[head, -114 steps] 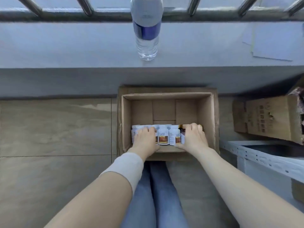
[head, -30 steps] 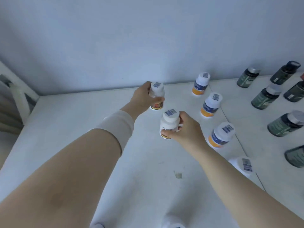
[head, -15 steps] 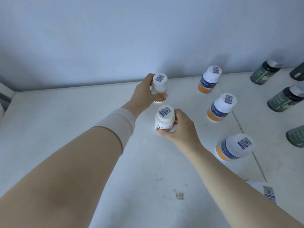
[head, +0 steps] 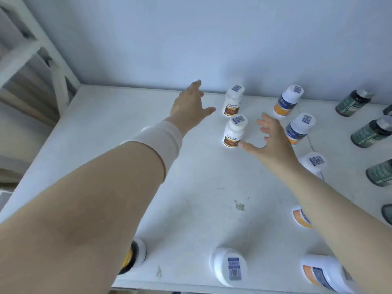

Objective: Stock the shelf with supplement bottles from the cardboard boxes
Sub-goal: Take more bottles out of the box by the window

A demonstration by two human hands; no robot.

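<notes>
Two red-label bottles, rear [head: 232, 101] and front [head: 234, 131], stand upright on the shelf [head: 110, 128] near the back wall, left of the orange-label bottles [head: 286, 101]. Both hands are spread and empty, the left hand [head: 189, 105] just beside the rear one and the right hand [head: 267, 139] with its thumb at the front one's base. A careless move there could tip that bottle, or the right forearm could clip the orange-label ones alongside.

Your left hand [head: 191, 105] reaching far, fingers spread and empty, pale sleeve cuff at the wrist, your right hand [head: 269, 143] nearer and to the right, palm turned left, fingers splayed and empty, both forearms stretched forward.
</notes>
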